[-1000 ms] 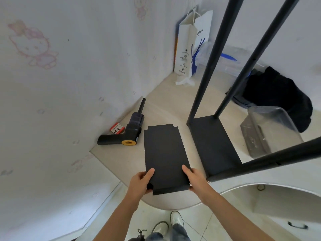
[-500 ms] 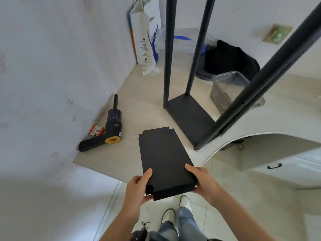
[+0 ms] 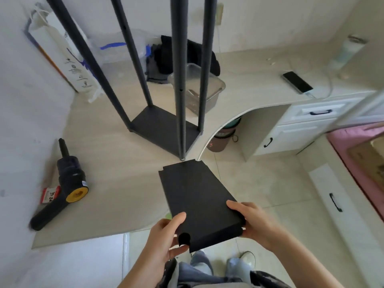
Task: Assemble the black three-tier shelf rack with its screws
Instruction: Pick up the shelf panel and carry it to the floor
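Moved: shelf panel [image 3: 195, 201] lifted off worktop [image 3: 108, 161] | gripped by left hand [image 3: 164, 235], right hand [image 3: 252, 222] | done: bottom tier [image 3: 160, 129], four posts | left: two tiers, screws

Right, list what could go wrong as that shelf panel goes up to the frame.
1. The flat black shelf panel is held only at its near end by the left hand and right hand; its far end could dip and knock the black four-post rack frame.
2. The frame stands near the curved edge of the pale desk top, so a bump might push it off.
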`<control>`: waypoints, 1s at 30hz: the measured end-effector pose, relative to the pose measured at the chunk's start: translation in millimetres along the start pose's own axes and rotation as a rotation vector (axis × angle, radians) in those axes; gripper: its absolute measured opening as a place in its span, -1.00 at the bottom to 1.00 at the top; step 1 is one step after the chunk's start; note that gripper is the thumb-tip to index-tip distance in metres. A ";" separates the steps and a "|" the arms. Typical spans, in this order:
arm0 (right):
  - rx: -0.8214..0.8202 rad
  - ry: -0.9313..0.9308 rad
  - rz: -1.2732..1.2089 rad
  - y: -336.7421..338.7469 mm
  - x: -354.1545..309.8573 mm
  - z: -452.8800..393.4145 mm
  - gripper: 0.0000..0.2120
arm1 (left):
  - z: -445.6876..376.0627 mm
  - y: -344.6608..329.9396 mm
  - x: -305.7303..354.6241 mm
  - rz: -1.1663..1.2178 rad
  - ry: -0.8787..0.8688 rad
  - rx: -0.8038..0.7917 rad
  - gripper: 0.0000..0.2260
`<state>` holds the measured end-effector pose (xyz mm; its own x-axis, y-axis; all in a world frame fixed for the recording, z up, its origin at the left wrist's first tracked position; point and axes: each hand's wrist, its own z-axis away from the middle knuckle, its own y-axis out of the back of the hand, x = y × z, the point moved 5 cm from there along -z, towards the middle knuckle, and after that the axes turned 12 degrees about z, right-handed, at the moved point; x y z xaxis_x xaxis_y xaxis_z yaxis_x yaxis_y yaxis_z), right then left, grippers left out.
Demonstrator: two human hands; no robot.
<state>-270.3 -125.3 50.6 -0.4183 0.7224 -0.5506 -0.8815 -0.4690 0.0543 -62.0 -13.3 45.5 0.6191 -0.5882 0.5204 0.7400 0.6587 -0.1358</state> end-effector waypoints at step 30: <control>0.806 0.166 -0.208 346.7 286.8 99.1 -0.45 | 23.4 -401.9 -244.1 -0.751 0.019 -0.663 -0.29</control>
<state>-717.6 -30.3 -6.0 -0.2479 0.6408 -0.7266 -0.8497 0.2165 0.4808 -516.7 -123.5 -7.2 -0.0690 -0.7556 0.6514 0.9344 -0.2777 -0.2232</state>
